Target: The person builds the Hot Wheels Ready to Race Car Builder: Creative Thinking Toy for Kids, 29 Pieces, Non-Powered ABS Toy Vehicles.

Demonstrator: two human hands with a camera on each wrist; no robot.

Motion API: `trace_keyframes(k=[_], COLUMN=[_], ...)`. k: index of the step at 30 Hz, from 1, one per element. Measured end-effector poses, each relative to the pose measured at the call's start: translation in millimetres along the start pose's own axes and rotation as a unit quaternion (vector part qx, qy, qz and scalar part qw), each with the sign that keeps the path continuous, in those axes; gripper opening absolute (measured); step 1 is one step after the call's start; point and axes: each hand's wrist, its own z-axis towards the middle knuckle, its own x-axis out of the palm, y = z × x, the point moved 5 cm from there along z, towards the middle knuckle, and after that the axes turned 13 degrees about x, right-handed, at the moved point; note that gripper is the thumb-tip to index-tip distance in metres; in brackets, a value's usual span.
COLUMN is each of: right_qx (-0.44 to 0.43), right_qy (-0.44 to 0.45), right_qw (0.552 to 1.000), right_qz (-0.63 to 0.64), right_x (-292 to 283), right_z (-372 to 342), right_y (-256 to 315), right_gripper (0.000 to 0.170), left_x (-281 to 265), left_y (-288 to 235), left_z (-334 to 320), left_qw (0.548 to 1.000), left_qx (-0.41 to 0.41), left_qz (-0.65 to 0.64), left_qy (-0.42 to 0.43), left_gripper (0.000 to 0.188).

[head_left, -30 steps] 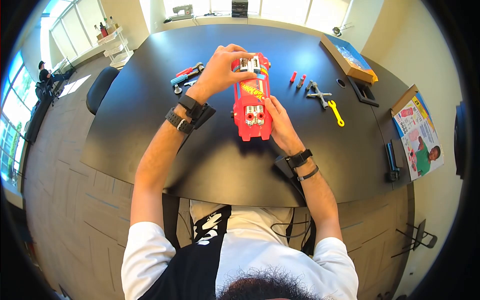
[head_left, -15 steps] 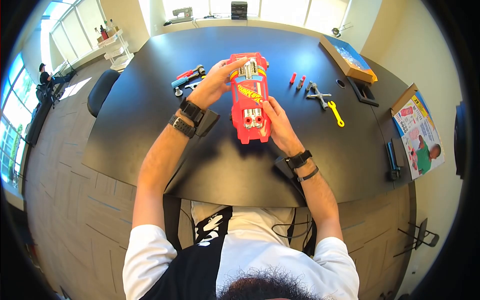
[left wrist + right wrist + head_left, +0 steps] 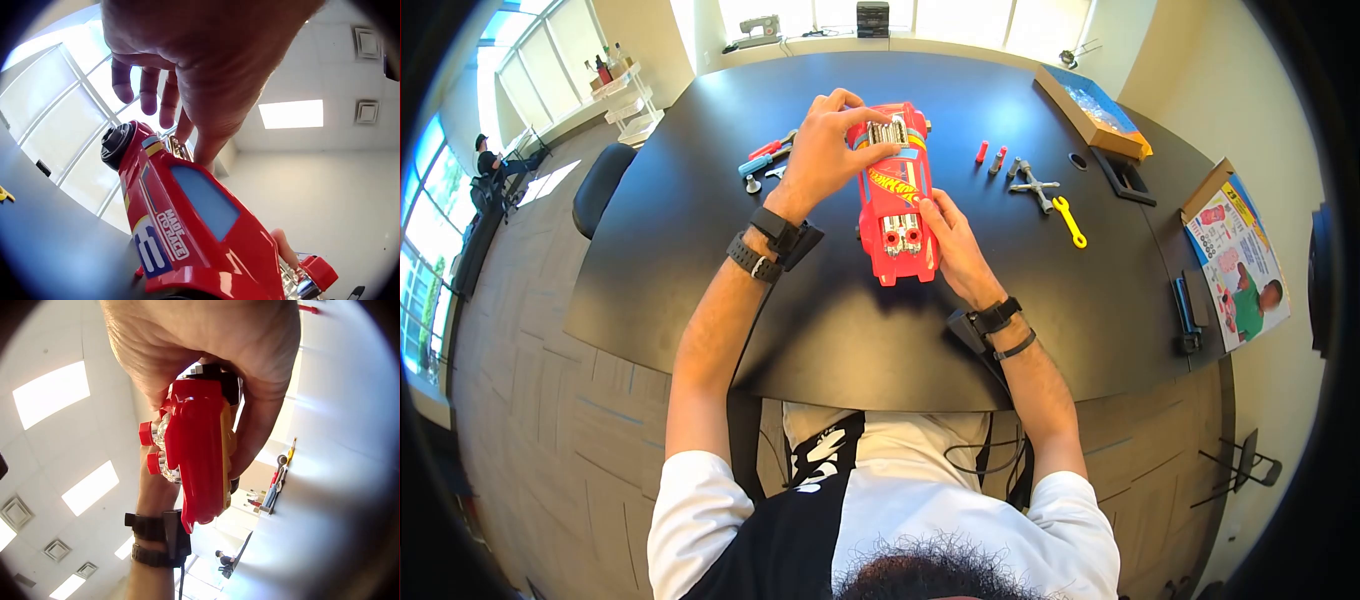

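A red toy race car [image 3: 897, 183] is held up over the table, its far end pointing away from me. My right hand [image 3: 961, 255] grips its right side near the rear, thumb on top and fingers curled beneath, as the right wrist view shows. Two silver pipes with red tips [image 3: 150, 434] stick out of the rear. With thumb and index finger, my left hand [image 3: 825, 150] pinches the silver engine piece [image 3: 887, 132] on the car's far end. In the left wrist view the other fingers [image 3: 149, 94] of that hand extend past the car, beside a black wheel hub [image 3: 117, 145].
Toy tools [image 3: 765, 158] lie left of the car. To the right are red-tipped pieces [image 3: 998, 160], a grey cross wrench [image 3: 1034, 187] and a yellow wrench [image 3: 1070, 222]. An open box [image 3: 1090, 110] stands far right, with a printed box [image 3: 1238, 260] nearer. A person sits at far left.
My left hand shifted down off the engine piece, one finger still on it, then came back up with thumb and index finger around it. The right hand keeps its hold; the car shifted slightly.
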Motion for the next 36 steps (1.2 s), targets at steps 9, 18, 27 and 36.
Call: trace_keyframes(k=[9, 18, 27, 36], right_qx=[-0.002, -0.013, -0.011, -0.014], right_qy=[0.005, -0.003, 0.007, -0.001], right_qw=[1.0, 1.0, 1.0, 1.0], right_qz=[0.008, -0.003, 0.004, 0.011], right_x=[0, 0, 0, -1], right_z=[1, 0, 0, 0], right_y=[0, 2, 2, 1], right_gripper=[0.042, 0.043, 0.043, 0.042], left_x=[-1, -4, 7, 1], left_y=[0, -4, 14, 10], left_z=[5, 12, 10, 3], left_qw=[1.0, 0.99, 0.989, 0.997], left_qx=[0.007, -0.032, -0.047, -0.072], left_qz=[0.01, -0.136, -0.101, -0.026], left_qy=[0.029, 0.0, 0.093, 0.022], left_gripper=[0.043, 0.026, 0.035, 0.038])
